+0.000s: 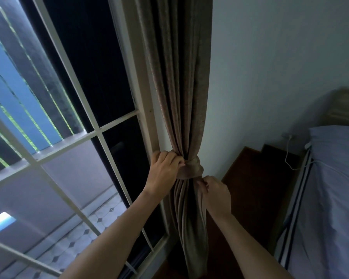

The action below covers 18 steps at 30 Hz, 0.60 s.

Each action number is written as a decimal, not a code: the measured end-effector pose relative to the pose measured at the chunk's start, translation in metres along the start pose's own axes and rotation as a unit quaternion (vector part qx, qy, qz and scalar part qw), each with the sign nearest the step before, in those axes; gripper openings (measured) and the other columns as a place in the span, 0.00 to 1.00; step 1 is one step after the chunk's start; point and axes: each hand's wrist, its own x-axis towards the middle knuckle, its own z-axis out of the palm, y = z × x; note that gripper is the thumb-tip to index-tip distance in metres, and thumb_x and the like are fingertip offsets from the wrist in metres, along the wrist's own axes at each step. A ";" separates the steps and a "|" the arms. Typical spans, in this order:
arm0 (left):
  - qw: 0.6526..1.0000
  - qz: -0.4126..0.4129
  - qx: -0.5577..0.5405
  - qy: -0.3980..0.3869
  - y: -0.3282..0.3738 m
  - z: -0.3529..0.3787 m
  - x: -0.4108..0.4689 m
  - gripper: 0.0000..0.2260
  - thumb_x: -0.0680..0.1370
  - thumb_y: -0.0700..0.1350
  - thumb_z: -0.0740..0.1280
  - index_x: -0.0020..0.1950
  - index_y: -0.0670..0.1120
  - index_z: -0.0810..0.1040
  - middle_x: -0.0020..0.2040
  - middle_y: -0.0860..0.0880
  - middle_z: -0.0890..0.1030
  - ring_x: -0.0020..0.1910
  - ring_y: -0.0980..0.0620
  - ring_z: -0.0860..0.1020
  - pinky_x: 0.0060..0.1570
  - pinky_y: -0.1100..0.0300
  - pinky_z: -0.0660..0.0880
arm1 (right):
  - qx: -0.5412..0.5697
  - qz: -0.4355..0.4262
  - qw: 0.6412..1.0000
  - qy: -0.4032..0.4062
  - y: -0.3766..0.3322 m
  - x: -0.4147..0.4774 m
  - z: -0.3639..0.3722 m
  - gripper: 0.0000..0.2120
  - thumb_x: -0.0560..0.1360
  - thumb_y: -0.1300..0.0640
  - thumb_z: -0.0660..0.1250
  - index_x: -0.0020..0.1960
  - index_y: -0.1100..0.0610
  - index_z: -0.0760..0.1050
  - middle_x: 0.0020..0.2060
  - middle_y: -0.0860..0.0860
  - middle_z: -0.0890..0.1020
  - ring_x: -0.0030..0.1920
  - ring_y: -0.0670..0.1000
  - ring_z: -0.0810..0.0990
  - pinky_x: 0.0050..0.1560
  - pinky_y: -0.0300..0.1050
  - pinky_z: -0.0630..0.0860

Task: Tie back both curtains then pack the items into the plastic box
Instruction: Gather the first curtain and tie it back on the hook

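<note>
A brownish curtain (181,81) hangs gathered against the wall beside the window frame. A tie-back band (192,168) of the same cloth is wrapped tightly around it at mid height. My left hand (164,169) grips the left side of that band, fingers curled on the fabric. My right hand (216,195) pinches the curtain cloth just under the band on the right. Below the band the curtain falls in a narrow twisted bunch to the floor. No plastic box or loose items are in view.
A barred window (73,125) fills the left, with a tiled balcony outside. A bed (334,194) with pale bedding stands at the right, with a white cable (288,156) hanging beside it. Dark wooden floor (254,188) lies between curtain and bed.
</note>
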 end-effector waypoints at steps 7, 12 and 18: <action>0.995 -0.060 -0.074 0.041 -0.004 -0.012 0.000 0.03 0.76 0.45 0.68 0.48 0.47 0.80 0.45 0.50 0.78 0.48 0.50 0.75 0.54 0.58 0.66 | 0.079 0.022 0.996 -0.031 -0.009 0.030 -0.027 0.12 0.77 0.51 0.66 0.59 0.52 0.76 0.54 0.45 0.79 0.53 0.47 0.76 0.55 0.47 0.75; 0.976 -0.172 -0.128 0.034 -0.016 -0.028 0.004 0.14 0.74 0.54 0.70 0.54 0.47 0.77 0.49 0.52 0.77 0.51 0.56 0.72 0.55 0.62 0.65 | 0.193 -0.068 0.974 0.094 -0.055 0.045 -0.048 0.16 0.77 0.50 0.67 0.62 0.54 0.73 0.51 0.44 0.78 0.48 0.43 0.77 0.47 0.41 0.77; 0.969 -0.194 -0.145 0.056 -0.016 -0.026 0.020 0.07 0.74 0.47 0.72 0.46 0.46 0.79 0.44 0.55 0.76 0.48 0.52 0.75 0.50 0.60 0.66 | 0.213 -0.062 0.971 0.086 -0.076 0.075 -0.054 0.05 0.78 0.53 0.67 0.52 0.53 0.77 0.41 0.43 0.79 0.41 0.43 0.78 0.41 0.35 0.75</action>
